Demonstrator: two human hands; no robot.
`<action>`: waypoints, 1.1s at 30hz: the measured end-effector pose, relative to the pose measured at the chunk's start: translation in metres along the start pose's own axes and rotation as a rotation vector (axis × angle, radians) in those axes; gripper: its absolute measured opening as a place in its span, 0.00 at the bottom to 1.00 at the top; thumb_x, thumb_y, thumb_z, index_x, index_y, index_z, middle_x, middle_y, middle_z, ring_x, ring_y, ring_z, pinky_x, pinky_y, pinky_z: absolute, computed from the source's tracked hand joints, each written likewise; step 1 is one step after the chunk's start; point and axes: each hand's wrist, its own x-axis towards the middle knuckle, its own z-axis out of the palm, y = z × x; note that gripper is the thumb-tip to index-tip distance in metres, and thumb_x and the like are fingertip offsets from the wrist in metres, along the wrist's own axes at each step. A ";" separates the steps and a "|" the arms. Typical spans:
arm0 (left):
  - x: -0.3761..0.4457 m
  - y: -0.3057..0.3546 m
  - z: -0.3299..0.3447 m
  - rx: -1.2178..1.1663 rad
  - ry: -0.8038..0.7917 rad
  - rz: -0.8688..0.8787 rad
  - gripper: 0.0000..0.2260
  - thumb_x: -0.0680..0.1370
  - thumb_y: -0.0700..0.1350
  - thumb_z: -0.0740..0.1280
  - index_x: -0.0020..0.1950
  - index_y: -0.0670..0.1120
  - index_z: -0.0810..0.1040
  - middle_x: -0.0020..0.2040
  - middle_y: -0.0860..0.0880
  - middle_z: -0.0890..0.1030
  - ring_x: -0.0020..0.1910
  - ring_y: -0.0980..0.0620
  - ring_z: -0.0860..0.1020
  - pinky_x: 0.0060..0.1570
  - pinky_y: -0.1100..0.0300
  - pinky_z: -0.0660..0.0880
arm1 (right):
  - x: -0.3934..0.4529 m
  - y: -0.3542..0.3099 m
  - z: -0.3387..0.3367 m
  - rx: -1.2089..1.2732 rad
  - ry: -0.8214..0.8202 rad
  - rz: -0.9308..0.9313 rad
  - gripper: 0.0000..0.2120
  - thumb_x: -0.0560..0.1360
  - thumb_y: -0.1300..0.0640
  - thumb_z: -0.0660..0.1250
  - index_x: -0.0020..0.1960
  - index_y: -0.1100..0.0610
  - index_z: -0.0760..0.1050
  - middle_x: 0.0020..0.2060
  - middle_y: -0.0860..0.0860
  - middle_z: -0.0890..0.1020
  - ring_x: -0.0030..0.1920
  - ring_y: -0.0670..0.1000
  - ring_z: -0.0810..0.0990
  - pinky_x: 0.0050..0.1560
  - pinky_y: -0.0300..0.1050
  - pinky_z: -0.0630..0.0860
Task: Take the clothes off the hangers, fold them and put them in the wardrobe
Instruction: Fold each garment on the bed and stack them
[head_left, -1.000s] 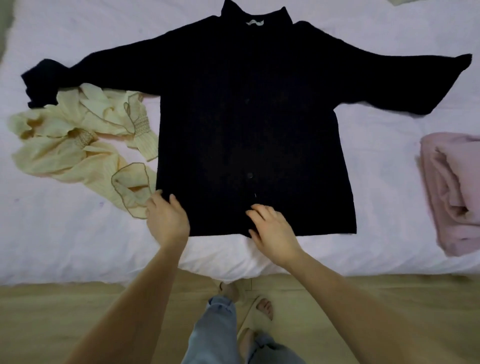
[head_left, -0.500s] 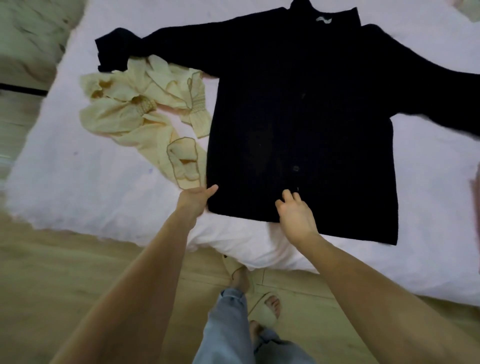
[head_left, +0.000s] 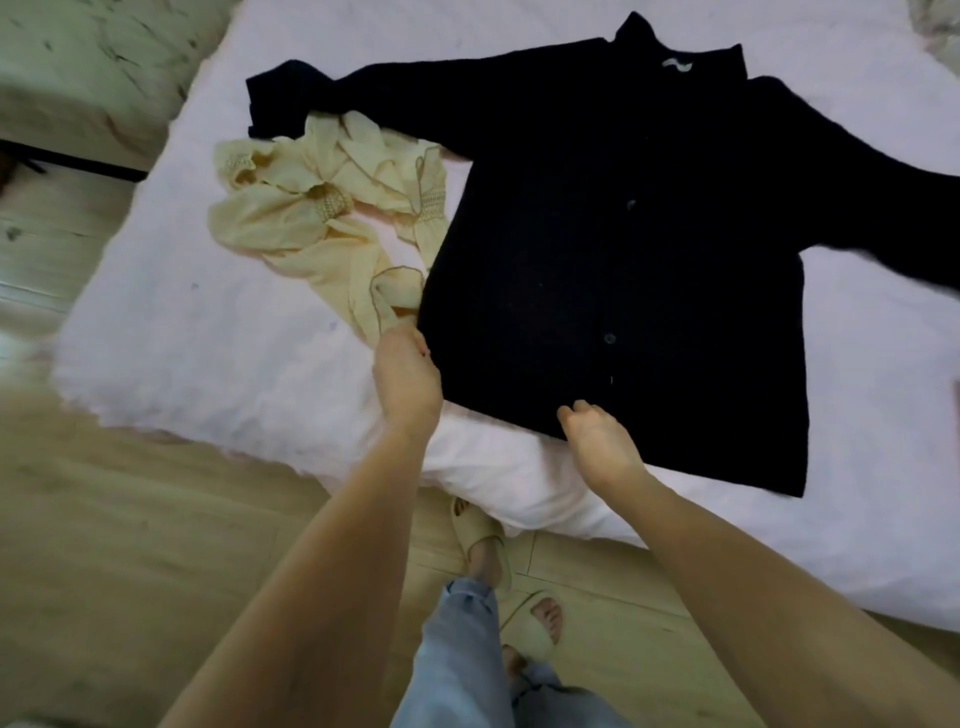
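A black button-front shirt (head_left: 623, 234) lies flat on the bed (head_left: 208, 338), front up, sleeves spread to both sides; its right sleeve runs out of view. My left hand (head_left: 408, 374) is at the shirt's lower left corner, fingers curled round the edge. My right hand (head_left: 597, 441) is at the middle of the bottom hem, below the lowest buttons, fingers curled onto the cloth. A crumpled cream garment (head_left: 332, 218) lies to the left, touching the black shirt's side and partly over its left sleeve.
The bed's near edge runs diagonally, with wooden floor (head_left: 130, 545) below it. My legs in jeans (head_left: 457, 654) and slippers (head_left: 478, 535) stand close to the edge. A pale marbled surface (head_left: 93, 62) is at the top left.
The view has swung left, so the folded pink clothes at the right have left the frame. My left hand moved to the shirt's lower left corner and curled on it. My right hand's fingers curled at the hem.
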 end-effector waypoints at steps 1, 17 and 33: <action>-0.006 0.001 0.004 0.149 -0.031 0.080 0.09 0.74 0.32 0.59 0.43 0.45 0.70 0.44 0.50 0.72 0.43 0.47 0.72 0.37 0.64 0.66 | 0.001 0.002 0.001 0.013 -0.031 -0.004 0.17 0.73 0.75 0.57 0.57 0.60 0.72 0.47 0.55 0.72 0.47 0.54 0.75 0.41 0.43 0.70; -0.107 0.097 0.160 0.748 -0.755 0.873 0.29 0.81 0.50 0.62 0.78 0.46 0.54 0.77 0.44 0.56 0.76 0.42 0.54 0.70 0.49 0.65 | -0.090 0.175 0.049 0.740 0.486 0.735 0.25 0.74 0.70 0.57 0.70 0.58 0.64 0.60 0.56 0.70 0.60 0.57 0.71 0.59 0.47 0.70; -0.120 0.135 0.184 0.848 -0.779 0.476 0.31 0.81 0.59 0.56 0.79 0.49 0.47 0.77 0.35 0.37 0.74 0.29 0.41 0.61 0.47 0.72 | -0.127 0.216 0.039 0.416 0.507 0.532 0.22 0.77 0.66 0.59 0.69 0.54 0.72 0.41 0.51 0.70 0.33 0.48 0.69 0.35 0.39 0.65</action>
